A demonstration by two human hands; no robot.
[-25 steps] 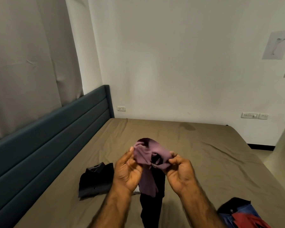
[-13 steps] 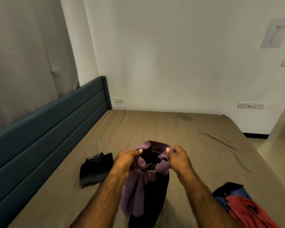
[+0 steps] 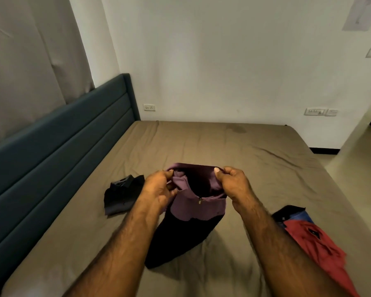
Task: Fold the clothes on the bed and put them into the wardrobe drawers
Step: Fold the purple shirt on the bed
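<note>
A purple and black garment [image 3: 198, 207] with a small zipper at its front is held up over the middle of the bed, its top edge stretched between two hands while its dark lower part trails down onto the sheet nearer the person. The left hand [image 3: 159, 189] pinches the left end of that top edge, fingers curled into the purple cloth. The right hand [image 3: 234, 183] grips the right end, thumb pressed on top and fingers curled beneath. Both bare forearms reach in from the near edge of the scene. The bed [image 3: 255, 159] is covered in a wrinkled olive-brown sheet. To the left of the held garment, apart from it, a folded dark shirt [image 3: 122, 197] lies flat on the sheet. At the near right, a loose pile of clothes [image 3: 313, 239] rests on the bed, red fabric on top with blue and black beneath. A padded teal headboard [image 3: 58, 144] runs along the left side, with a pale curtain [image 3: 30, 56] above it. A white wall [image 3: 223, 61] with sockets stands at the far end.
</note>
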